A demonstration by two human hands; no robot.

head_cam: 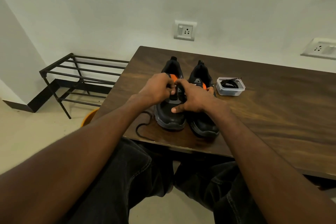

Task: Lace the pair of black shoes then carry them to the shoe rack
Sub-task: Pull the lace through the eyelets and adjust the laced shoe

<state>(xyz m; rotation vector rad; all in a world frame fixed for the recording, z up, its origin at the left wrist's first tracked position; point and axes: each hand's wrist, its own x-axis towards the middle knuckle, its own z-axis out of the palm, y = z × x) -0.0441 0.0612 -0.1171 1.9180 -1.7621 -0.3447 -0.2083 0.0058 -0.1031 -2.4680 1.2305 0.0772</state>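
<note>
Shoes: left black shoe [170,114] and right black shoe [202,123] side by side on surface [272,107], toes toward person.
Left hand [157,88]: fingers curled, pinching lace [143,123] over left shoe's eyelets.
Right hand [192,99]: fingers curled on same shoe's upper; thumb extended.
Lace: loose end trails off surface edge.
Container [230,86]: beside right shoe, holds second lace.
Shoe rack [81,76]: on floor, left.
</note>
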